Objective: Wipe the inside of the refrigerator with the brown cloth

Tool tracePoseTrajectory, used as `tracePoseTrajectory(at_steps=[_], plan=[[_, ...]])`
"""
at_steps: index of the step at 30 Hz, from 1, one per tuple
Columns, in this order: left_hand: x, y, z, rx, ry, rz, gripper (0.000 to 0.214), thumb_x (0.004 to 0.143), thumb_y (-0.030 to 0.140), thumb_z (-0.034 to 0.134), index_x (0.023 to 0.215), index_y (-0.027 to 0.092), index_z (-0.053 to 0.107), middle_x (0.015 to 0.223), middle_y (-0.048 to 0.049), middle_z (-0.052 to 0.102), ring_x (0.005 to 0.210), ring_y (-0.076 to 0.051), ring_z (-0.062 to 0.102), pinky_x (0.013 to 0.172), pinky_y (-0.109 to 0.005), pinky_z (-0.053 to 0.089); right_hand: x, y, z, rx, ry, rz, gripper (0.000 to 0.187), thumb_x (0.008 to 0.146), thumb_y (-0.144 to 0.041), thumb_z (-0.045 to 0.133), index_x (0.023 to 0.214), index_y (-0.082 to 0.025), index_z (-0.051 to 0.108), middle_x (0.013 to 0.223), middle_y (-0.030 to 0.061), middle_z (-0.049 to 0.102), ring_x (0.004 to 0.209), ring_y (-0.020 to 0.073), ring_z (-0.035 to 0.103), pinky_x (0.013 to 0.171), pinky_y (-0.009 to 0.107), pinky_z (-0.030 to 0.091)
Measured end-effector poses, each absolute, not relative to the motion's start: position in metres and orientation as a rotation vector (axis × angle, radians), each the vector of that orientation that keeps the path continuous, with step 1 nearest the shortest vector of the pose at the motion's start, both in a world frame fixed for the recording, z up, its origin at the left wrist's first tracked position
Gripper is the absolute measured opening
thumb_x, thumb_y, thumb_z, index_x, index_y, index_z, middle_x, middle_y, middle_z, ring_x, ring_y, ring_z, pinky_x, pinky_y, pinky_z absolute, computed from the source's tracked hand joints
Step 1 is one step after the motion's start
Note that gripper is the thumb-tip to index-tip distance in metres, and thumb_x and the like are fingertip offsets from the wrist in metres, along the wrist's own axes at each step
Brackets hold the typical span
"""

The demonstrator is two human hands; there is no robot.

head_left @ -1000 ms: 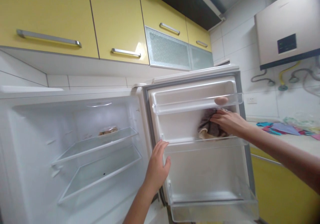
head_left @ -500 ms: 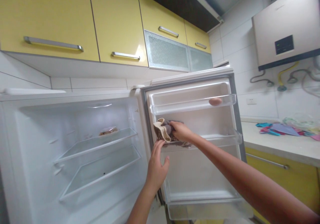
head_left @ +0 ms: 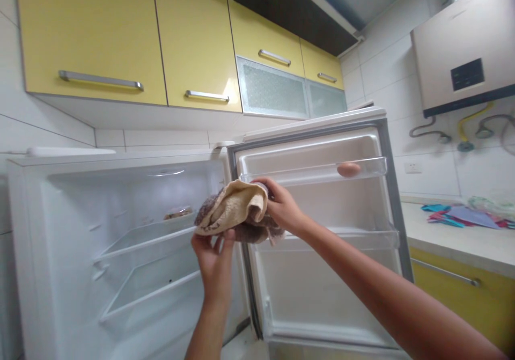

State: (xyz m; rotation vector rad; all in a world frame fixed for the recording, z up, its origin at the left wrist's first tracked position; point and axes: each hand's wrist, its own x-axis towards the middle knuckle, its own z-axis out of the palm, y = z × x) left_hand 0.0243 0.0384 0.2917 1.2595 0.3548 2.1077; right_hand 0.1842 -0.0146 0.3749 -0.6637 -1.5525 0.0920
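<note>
A beige and dark brown cloth [head_left: 235, 207] is bunched up between my two hands, in front of the hinge side of the open fridge door [head_left: 314, 285]. My left hand [head_left: 213, 258] grips its lower left edge from below, fingers and thumb closed on it. My right hand [head_left: 284, 207] holds the cloth's right side, with the fingers partly hidden behind the fabric. Behind the cloth run the door's clear shelves. An egg [head_left: 348, 170] lies in the upper door shelf [head_left: 306, 175], right of my right hand.
Inside the fridge, a small package [head_left: 178, 213] sits on the upper glass shelf [head_left: 148, 242]; a lower glass shelf [head_left: 153, 295] is beneath it. Yellow cabinets [head_left: 197, 43] hang above. At right are a counter [head_left: 450, 236] with coloured cloths [head_left: 462, 215] and a water heater [head_left: 466, 59].
The cloth has moved left, away from the middle door shelf, and is more spread out. My left hand has moved left and closed on it; my right hand keeps its hold.
</note>
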Motion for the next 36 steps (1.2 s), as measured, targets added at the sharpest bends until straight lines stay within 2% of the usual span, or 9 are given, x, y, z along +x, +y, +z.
tracePoseTrajectory(at_steps=[3, 7, 11, 15, 19, 23, 30, 33, 36], plan=[[0.01, 0.033, 0.298, 1.096, 0.394, 2.211, 0.062, 0.067, 0.041, 0.085, 0.118, 0.03, 0.051, 0.121, 0.0013, 0.057, 0.112, -0.014, 0.056, 0.102, -0.034, 0.044, 0.181, -0.011, 0.379, -0.651, -1.451, 0.173, 0.03, 0.076, -0.024, 0.058, 0.105, -0.022, 0.064, 0.106, 0.001, 0.07, 0.102, 0.0205, 0.062, 0.094, 0.034, 0.048], [0.011, 0.027, 0.289, 1.306, 0.458, 1.787, 0.054, 0.071, 0.045, 0.081, 0.118, 0.026, 0.062, 0.116, -0.002, 0.067, 0.115, -0.019, 0.06, 0.106, -0.037, 0.044, 0.174, -0.007, 0.379, -0.712, -1.389, 0.209, 0.028, 0.078, -0.026, 0.057, 0.105, -0.021, 0.065, 0.104, 0.0021, 0.072, 0.099, 0.0207, 0.064, 0.09, 0.035, 0.05], [0.022, 0.022, 0.285, 1.144, 0.627, 1.873, 0.05, 0.06, 0.034, 0.087, 0.106, 0.021, 0.071, 0.103, -0.0029, 0.075, 0.103, -0.023, 0.067, 0.093, -0.035, 0.053, 0.159, -0.018, 0.376, -0.876, -1.502, -0.08, 0.034, 0.077, -0.019, 0.056, 0.11, -0.022, 0.065, 0.106, 0.0039, 0.072, 0.101, 0.0222, 0.065, 0.092, 0.037, 0.05], [0.031, -0.002, 0.295, 0.772, 0.423, 1.693, 0.04, 0.07, 0.039, 0.076, 0.106, 0.023, 0.072, 0.103, -0.0038, 0.077, 0.089, -0.02, 0.07, 0.076, -0.032, 0.058, 0.143, -0.037, 0.369, -1.007, -1.71, -0.365, 0.042, 0.08, -0.016, 0.055, 0.121, -0.025, 0.061, 0.118, 0.0064, 0.068, 0.109, 0.0242, 0.063, 0.093, 0.037, 0.05], [0.039, -0.028, 0.301, 0.689, 0.162, 1.547, 0.035, 0.081, 0.049, 0.063, 0.106, 0.026, 0.073, 0.104, -0.003, 0.077, 0.09, -0.018, 0.071, 0.074, -0.026, 0.059, 0.136, -0.055, 0.367, -0.965, -1.903, -0.289, 0.032, 0.093, -0.027, 0.052, 0.123, -0.023, 0.063, 0.121, 0.008, 0.069, 0.112, 0.0234, 0.064, 0.095, 0.037, 0.05], [0.043, -0.032, 0.305, 0.628, 0.242, 1.567, 0.027, 0.08, 0.038, 0.064, 0.102, 0.027, 0.073, 0.092, -0.0006, 0.078, 0.081, -0.016, 0.071, 0.067, -0.023, 0.057, 0.16, -0.088, 0.376, -0.694, -2.269, -0.184, 0.036, 0.1, -0.034, 0.048, 0.133, -0.024, 0.058, 0.13, 0.0067, 0.067, 0.121, 0.0179, 0.061, 0.104, 0.031, 0.047], [0.035, -0.007, 0.342, 0.632, 0.233, 1.885, 0.027, 0.08, 0.032, 0.062, 0.106, 0.028, 0.069, 0.116, 0.0027, 0.072, 0.111, -0.018, 0.065, 0.098, -0.035, 0.053, 0.293, -0.166, 0.389, -0.977, -1.416, -1.204, 0.031, 0.095, -0.027, 0.053, 0.124, -0.027, 0.064, 0.132, 0.0086, 0.066, 0.127, 0.022, 0.058, 0.108, 0.043, 0.047], [0.047, 0.019, 0.352, 0.789, 0.138, 2.179, 0.038, 0.07, 0.032, 0.073, 0.107, 0.03, 0.066, 0.119, 0.0053, 0.069, 0.119, -0.019, 0.061, 0.108, -0.038, 0.047, 0.345, -0.179, 0.385, -1.17, -1.107, -1.201, 0.038, 0.098, -0.039, 0.044, 0.13, -0.024, 0.061, 0.141, 0.012, 0.059, 0.133, 0.0254, 0.054, 0.111, 0.047, 0.042], [0.072, 0.045, 0.356, 1.317, 0.222, 2.145, 0.042, 0.065, 0.034, 0.08, 0.104, 0.023, 0.068, 0.109, -0.0023, 0.072, 0.117, -0.026, 0.063, 0.108, -0.045, 0.047, 0.371, -0.177, 0.375, -1.324, -1.112, -0.969, 0.047, 0.099, -0.049, 0.036, 0.128, -0.024, 0.063, 0.134, 0.0124, 0.065, 0.127, 0.0267, 0.059, 0.105, 0.044, 0.046]])
